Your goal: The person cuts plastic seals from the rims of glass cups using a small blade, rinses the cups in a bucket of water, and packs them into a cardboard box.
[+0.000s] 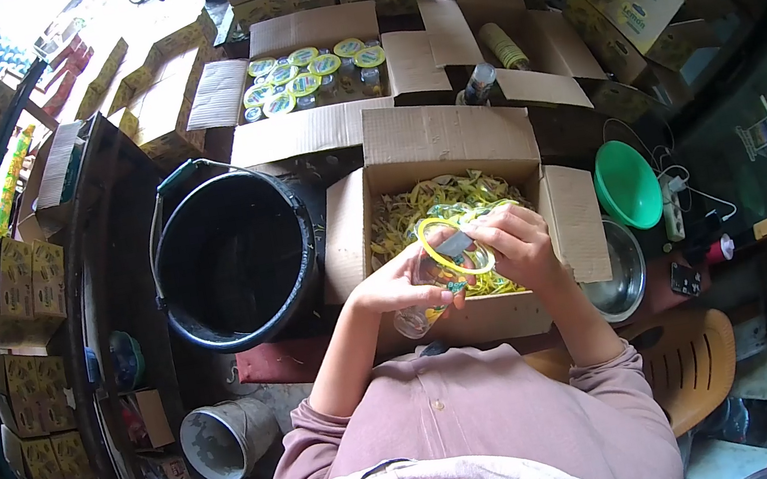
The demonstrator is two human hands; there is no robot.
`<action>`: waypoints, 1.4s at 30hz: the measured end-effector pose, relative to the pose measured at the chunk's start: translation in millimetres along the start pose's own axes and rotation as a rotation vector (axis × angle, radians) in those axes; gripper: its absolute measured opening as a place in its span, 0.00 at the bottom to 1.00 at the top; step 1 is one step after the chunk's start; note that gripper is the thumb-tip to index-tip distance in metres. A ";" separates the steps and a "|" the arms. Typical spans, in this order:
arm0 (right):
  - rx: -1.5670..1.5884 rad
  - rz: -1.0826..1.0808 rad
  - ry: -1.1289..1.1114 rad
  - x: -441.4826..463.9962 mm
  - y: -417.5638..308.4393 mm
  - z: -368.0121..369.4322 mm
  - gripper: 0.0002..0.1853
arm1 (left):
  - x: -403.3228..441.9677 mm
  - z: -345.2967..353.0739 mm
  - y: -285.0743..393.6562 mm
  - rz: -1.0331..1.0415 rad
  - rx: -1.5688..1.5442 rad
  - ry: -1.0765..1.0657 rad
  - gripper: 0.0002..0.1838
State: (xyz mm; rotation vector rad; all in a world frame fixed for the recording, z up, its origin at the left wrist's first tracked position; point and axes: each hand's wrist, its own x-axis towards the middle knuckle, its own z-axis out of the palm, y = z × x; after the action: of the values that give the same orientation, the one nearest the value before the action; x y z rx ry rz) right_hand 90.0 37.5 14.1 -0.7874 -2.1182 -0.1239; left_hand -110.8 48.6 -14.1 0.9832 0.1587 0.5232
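From my remote seat, I am looking down through the head camera at two bare hands working over an open cardboard box (445,136). The left hand (398,285) is gripping a clear plastic container (415,322) from its left side, its fingers closing around the wall, and the container is tilting above the near part of the box. A yellow ring (425,230) is circling at the container's upper end, in front of the right hand (520,239), whose thumb and fingers are pinching one end of a small, flat grey piece (453,245) (I cannot tell what it is). Below and behind the hands, tangled yellow-green strips (395,215) are filling the box. A black bucket (234,254) is standing just left of it, while a green bowl (625,186) and a metal bowl (629,285) are sitting to its right, the metal one partly hidden by the box flap. Farther back, another open carton (315,133) is holding containers with yellow-rimmed lids (323,65), and a stack of round yellowish pieces (504,47) is leaning in the carton beside it.
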 end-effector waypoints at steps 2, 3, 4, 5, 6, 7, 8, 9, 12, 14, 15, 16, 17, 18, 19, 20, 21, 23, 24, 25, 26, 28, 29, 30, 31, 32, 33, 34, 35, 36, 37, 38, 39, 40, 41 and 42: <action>0.025 0.014 0.018 3.0 -4.9 0.1 0.15 | 0.5 5.9 1.1 -0.004 -0.015 -0.011 0.34; 0.047 0.028 0.017 5.4 -8.5 0.2 0.15 | 1.7 7.3 0.5 -0.030 -0.015 -0.055 0.33; 0.070 0.044 0.017 6.8 -10.6 0.6 0.15 | 2.2 8.8 -0.2 -0.056 -0.015 -0.098 0.31; 0.083 0.058 0.036 5.0 -8.8 1.8 0.16 | 2.3 10.9 -1.2 -0.054 -0.069 -0.103 0.28; 0.110 0.087 0.064 5.0 -8.6 3.0 0.15 | 2.4 9.8 -3.0 -0.055 -0.069 -0.111 0.29; 0.138 0.113 0.094 5.4 -9.2 4.1 0.15 | 2.6 6.4 -5.2 -0.054 -0.066 -0.120 0.29; 0.166 0.139 0.124 5.4 -9.8 5.4 0.14 | 2.3 5.2 -6.1 -0.053 -0.063 -0.128 0.30; 0.167 0.197 0.172 3.5 -7.9 6.9 0.13 | 1.2 14.7 1.8 -0.013 -0.077 -0.063 0.33; 0.121 0.411 0.267 2.9 -3.6 8.1 0.13 | -0.2 6.2 -2.3 0.064 -0.068 -0.159 0.31; 0.094 0.600 0.040 0.5 5.8 6.9 0.16 | -4.2 4.7 -3.9 0.084 -0.056 -0.136 0.31; 0.007 0.681 -0.336 -6.8 15.7 4.7 0.22 | -6.0 5.7 -0.8 0.084 -0.030 -0.114 0.32; -0.175 0.764 -0.474 -20.0 19.0 12.4 0.27 | -8.4 6.1 3.1 0.083 -0.004 -0.092 0.32; -0.298 0.807 -0.607 -31.7 18.4 17.0 0.28 | -11.6 5.7 7.5 0.042 0.049 -0.039 0.33; -0.425 0.843 -0.739 -34.5 17.2 19.3 0.29 | -12.7 6.8 10.5 0.094 0.171 0.035 0.33; -0.332 0.846 -0.712 -39.6 22.2 20.5 0.28 | -13.2 8.2 12.7 0.148 0.292 0.110 0.33; -0.237 0.847 -0.688 -48.1 28.7 19.7 0.27 | -14.3 9.5 13.2 0.201 0.409 0.188 0.33; -0.141 0.851 -0.665 -47.1 27.1 17.3 0.26 | -15.7 9.8 13.2 0.199 0.389 0.231 0.34; 0.085 0.891 -0.467 -40.6 22.7 9.3 0.22 | -15.2 12.3 16.0 0.297 0.424 0.311 0.36; 0.193 0.905 -0.364 -31.4 17.2 3.2 0.21 | -14.0 11.9 13.3 0.345 0.387 0.360 0.36; 0.246 0.935 -0.193 -24.8 10.1 0.9 0.15 | -12.1 7.9 11.3 0.412 0.463 0.380 0.37; 0.283 0.881 -0.034 -20.9 4.7 1.4 0.13 | -11.2 5.4 8.9 0.432 0.479 0.415 0.37; 0.302 0.844 0.109 -13.8 -2.3 -1.5 0.11 | -8.6 10.1 10.2 0.529 0.568 0.481 0.39; 0.352 0.812 0.191 -9.4 -7.5 -1.9 0.11 | -7.5 9.8 9.6 0.560 0.609 0.482 0.39; 0.401 0.779 0.272 -5.2 -14.4 -1.5 0.11 | -6.4 9.1 8.8 0.590 0.650 0.484 0.39; 0.450 0.748 0.354 -2.1 -21.3 -0.8 0.11 | -5.8 9.2 7.9 0.617 0.691 0.485 0.39; 0.382 0.700 0.354 -0.2 -26.7 0.0 0.10 | -5.4 10.4 7.7 0.640 0.712 0.475 0.39; 0.314 0.652 0.354 1.5 -31.4 0.9 0.10 | -5.1 12.6 8.4 0.663 0.733 0.464 0.39; 0.247 0.604 0.353 5.3 -36.1 1.7 0.10 | -4.5 14.2 8.9 0.687 0.754 0.454 0.39; 0.212 0.543 0.373 12.7 -42.6 1.3 0.11 | -4.2 14.9 9.0 0.709 0.757 0.442 0.40; 0.228 0.522 0.370 14.7 -45.7 1.7 0.10 | -3.6 16.8 9.2 0.719 0.778 0.444 0.42; 0.246 0.501 0.368 15.5 -48.5 2.3 0.10 | -3.4 19.3 9.5 0.729 0.801 0.447 0.43; 0.264 0.479 0.366 16.6 -50.5 2.8 0.09 | -3.4 20.8 9.6 0.739 0.825 0.451 0.44; 0.252 0.457 0.379 18.4 -52.0 2.8 0.09 | -3.7 21.2 9.3 0.726 0.875 0.481 0.47; 0.255 0.459 0.382 19.3 -53.6 2.8 0.09 | -3.9 21.0 9.3 0.724 0.886 0.483 0.47; 0.258 0.462 0.383 19.5 -55.6 2.6 0.09 | -4.1 20.8 9.2 0.721 0.897 0.486 0.47; 0.260 0.464 0.385 20.1 -56.9 2.4 0.10 | -4.2 20.4 9.1 0.719 0.907 0.489 0.48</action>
State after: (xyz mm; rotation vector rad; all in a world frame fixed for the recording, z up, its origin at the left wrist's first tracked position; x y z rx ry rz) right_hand 46.8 2.9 38.2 -0.9854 -1.5121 0.2271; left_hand -110.2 35.2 4.2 1.7939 0.5159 1.4255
